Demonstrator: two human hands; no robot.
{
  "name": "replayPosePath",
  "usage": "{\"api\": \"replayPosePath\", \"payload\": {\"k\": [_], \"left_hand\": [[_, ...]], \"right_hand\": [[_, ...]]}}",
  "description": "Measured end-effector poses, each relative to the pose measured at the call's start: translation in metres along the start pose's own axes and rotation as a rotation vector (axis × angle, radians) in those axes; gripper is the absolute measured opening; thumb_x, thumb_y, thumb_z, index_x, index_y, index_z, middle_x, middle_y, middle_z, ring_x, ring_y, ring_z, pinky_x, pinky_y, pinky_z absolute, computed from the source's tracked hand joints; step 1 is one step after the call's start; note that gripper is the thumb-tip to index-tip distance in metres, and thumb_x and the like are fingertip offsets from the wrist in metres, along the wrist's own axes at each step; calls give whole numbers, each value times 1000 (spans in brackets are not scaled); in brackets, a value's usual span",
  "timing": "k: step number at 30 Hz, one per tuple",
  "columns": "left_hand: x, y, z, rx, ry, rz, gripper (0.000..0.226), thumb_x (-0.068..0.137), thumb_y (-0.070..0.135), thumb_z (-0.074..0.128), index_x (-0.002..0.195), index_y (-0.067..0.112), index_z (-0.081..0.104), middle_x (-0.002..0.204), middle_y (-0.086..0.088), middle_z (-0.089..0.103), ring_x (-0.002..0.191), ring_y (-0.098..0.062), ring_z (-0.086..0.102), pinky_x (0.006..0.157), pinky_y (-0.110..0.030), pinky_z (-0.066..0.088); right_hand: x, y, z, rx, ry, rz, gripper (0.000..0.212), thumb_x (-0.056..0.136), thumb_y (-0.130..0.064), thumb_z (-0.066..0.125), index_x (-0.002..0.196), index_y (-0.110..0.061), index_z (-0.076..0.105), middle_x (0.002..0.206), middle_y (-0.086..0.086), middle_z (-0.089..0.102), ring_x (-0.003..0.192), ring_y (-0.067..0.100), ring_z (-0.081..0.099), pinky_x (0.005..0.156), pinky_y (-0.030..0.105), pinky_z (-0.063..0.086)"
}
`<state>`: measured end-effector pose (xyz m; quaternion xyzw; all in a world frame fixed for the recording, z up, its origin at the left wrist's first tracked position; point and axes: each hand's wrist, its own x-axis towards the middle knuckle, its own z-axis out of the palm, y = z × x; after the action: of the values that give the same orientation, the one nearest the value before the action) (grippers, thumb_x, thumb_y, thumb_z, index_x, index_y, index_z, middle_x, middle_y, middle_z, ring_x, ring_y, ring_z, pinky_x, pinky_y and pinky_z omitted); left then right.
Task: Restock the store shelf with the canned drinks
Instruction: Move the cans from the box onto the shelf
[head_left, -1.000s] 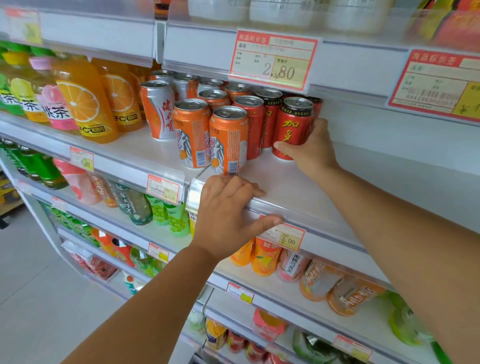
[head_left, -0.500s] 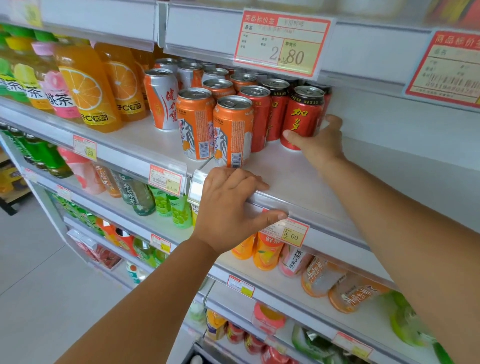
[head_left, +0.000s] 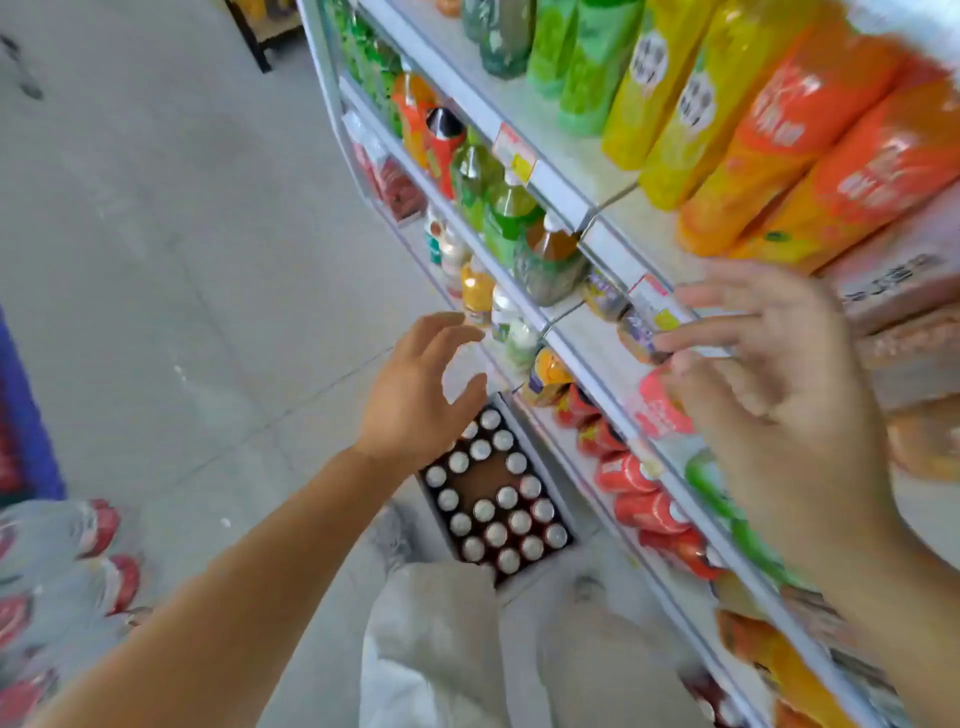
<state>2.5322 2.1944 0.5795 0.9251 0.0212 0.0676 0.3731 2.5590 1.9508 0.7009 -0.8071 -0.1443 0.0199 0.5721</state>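
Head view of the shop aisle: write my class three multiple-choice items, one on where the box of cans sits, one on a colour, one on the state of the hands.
1. Where is the box of cans?
A) on a high shelf
B) on the floor at the foot of the shelves
C) carried in a hand

2. What colour are the big bottles at the upper right?
A) blue
B) black
C) orange

3. What are the left hand and the right hand doing?
A) both open, holding nothing
B) each gripping a can
C) pushing the box

Answers:
1 B: the box stands on the grey floor beside the lowest shelf.
2 C: their wrappers are bright orange.
3 A: the fingers are spread and neither hand holds anything.
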Motion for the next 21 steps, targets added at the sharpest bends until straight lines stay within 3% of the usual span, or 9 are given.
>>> {"api": "replayPosePath", "payload": {"k": [3, 7, 9, 13, 15, 17, 21], "left_hand": [[-58, -68, 51, 0, -134, -318, 48, 79, 41, 56, 125, 25, 56, 135, 3, 48, 112, -26, 56, 89, -46, 51], [-117, -154, 116, -25, -262, -637, 43, 89, 29, 63, 130, 22, 53, 134, 3, 46, 109, -19, 56, 88, -41, 52], [-138, -200, 152, -32, -333, -750, 46, 90, 27, 64, 133, 22, 50, 136, 3, 43, 115, -17, 55, 90, -40, 52], [-157, -288, 229, -43, -451, -780, 51, 90, 28, 65, 137, 22, 45, 138, 3, 42, 118, -18, 53, 93, -35, 48], [-160, -325, 267, -55, -494, -760, 51, 91, 30, 63, 138, 23, 42, 136, 5, 40, 114, -18, 53, 92, -33, 47], [-158, -358, 306, -56, -496, -738, 52, 91, 32, 62, 138, 25, 41, 136, 6, 39, 109, -18, 55, 88, -31, 46], [-146, -413, 374, -40, -459, -680, 60, 89, 34, 65, 142, 23, 39, 144, 2, 40, 127, -19, 44, 102, -33, 40]], "right_hand": [[-17, 84, 64, -53, -173, 218, 39, 88, -7, 60, 116, -33, 52, 116, -3, 60, 94, 2, 62, 78, 17, 49], [-27, 218, 138, -186, -302, 506, 32, 89, -7, 58, 113, -28, 54, 116, -5, 60, 91, -6, 58, 73, 1, 40], [-39, 286, 175, -220, -371, 610, 29, 91, -7, 55, 113, -26, 55, 114, -8, 59, 97, 2, 59, 75, 2, 39], [-63, 416, 241, -328, -456, 733, 29, 92, -13, 55, 120, -20, 60, 117, -3, 60, 102, 10, 57, 83, 21, 45], [-78, 476, 267, -377, -484, 763, 29, 93, -16, 56, 121, -19, 60, 115, -1, 60, 96, 9, 56, 72, 12, 41], [-90, 532, 288, -417, -494, 763, 28, 91, -17, 58, 119, -18, 61, 115, 5, 60, 95, 13, 58, 67, 12, 41], [-97, 611, 318, -473, -526, 726, 41, 89, -15, 62, 130, -19, 56, 118, 4, 56, 104, 17, 57, 89, 29, 45]]}}
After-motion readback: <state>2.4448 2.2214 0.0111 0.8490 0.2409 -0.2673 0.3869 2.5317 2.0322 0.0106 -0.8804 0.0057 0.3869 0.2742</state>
